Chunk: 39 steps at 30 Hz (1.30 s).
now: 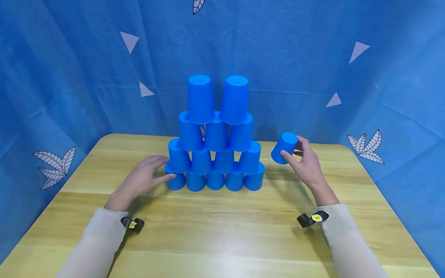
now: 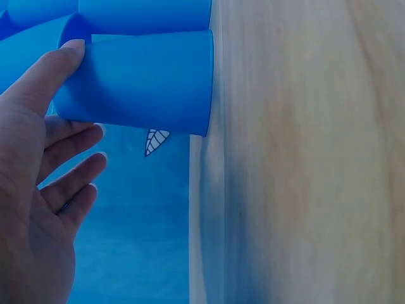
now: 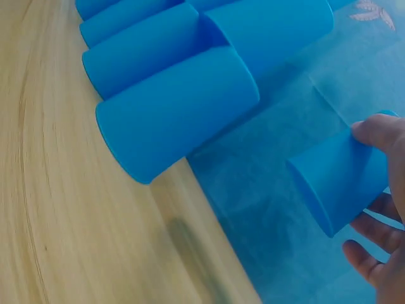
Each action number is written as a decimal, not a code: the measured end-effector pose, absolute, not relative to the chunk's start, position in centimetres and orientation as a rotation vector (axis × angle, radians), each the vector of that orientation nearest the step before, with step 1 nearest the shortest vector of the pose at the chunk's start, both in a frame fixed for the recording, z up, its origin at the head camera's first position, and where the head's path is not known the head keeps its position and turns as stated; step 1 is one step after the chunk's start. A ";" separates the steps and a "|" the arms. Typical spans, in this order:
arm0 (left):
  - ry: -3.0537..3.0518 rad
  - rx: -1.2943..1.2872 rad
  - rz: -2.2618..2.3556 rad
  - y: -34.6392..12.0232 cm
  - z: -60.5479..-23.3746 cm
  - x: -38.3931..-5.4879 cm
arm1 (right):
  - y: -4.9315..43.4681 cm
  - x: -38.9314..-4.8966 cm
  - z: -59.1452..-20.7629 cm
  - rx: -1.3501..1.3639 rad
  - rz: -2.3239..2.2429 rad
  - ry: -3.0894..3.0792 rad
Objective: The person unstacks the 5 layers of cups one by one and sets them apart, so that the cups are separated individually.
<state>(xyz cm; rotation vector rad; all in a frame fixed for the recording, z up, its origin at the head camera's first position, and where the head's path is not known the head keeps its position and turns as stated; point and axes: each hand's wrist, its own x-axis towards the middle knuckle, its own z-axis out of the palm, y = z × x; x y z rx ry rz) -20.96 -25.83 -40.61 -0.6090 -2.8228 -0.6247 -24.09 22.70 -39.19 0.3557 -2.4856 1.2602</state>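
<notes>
Holding a smooth blue tapered plastic-looking cup (image 1: 286,144) aloft in the right hand (image 1: 307,164), right of a pyramid of matching blue cups (image 1: 215,135).
It looks light, thin-walled and a little slippery, probably springy rather than fragile; a gentle pinch near the closed end seems best. The hands are well apart: the right pinches this tilted, mouth-down cup; the left hand (image 1: 144,175), fingers loosely spread, is at the pyramid's lower left end, contact unclear.
</notes>
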 end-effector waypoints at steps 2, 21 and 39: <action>-2.817 -0.608 -0.624 -25.9 -40.7 -21.0 | 22.8 -24.5 -39.5 0.348 1.252 -2.506; -2.803 -0.598 -0.631 -25.7 -41.1 -20.6 | 23.6 -27.7 -43.2 0.167 1.250 -2.665; -2.773 -0.618 -0.634 -26.0 -41.4 -20.7 | 23.9 -27.9 -46.2 0.079 1.414 -2.664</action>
